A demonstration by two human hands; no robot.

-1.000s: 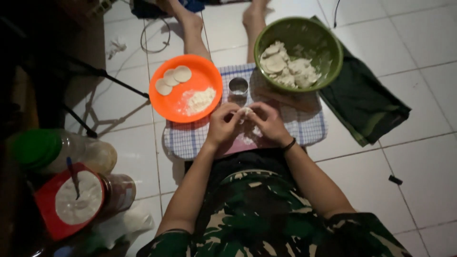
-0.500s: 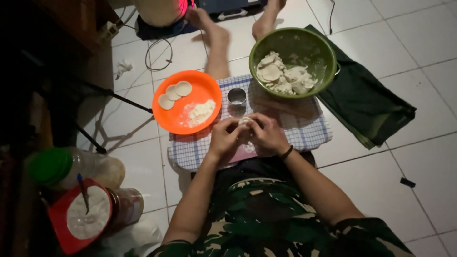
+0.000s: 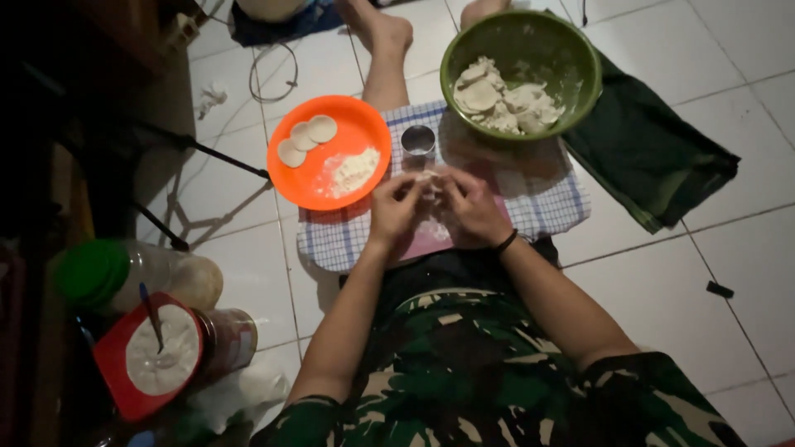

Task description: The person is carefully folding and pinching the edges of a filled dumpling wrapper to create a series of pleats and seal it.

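My left hand [image 3: 396, 207] and my right hand [image 3: 469, 204] meet over a blue-checked cloth [image 3: 538, 194] on the floor, fingers pinched together on a small piece of white dough [image 3: 429, 179]. A small metal ring cutter [image 3: 418, 140] stands just beyond the fingertips. To the left, an orange plate [image 3: 364, 132] holds three round dough discs [image 3: 305, 138] and a heap of white flour [image 3: 354, 170]. At the upper right, a green bowl [image 3: 571, 58] holds several pieces of white dough [image 3: 501, 95].
A dark green cloth [image 3: 654, 157] lies right of the bowl. A red tub of white powder with a spoon [image 3: 153, 352], a tin can [image 3: 230, 338] and a green-lidded jar [image 3: 124, 273] stand at the lower left. Bare feet [image 3: 385, 33] stretch beyond the cloth. A cable [image 3: 273, 70] lies on the tiles.
The view has drifted, so the bowl and plate sit slightly differently in frame. Both hands stay together on the dough, fingers working it.
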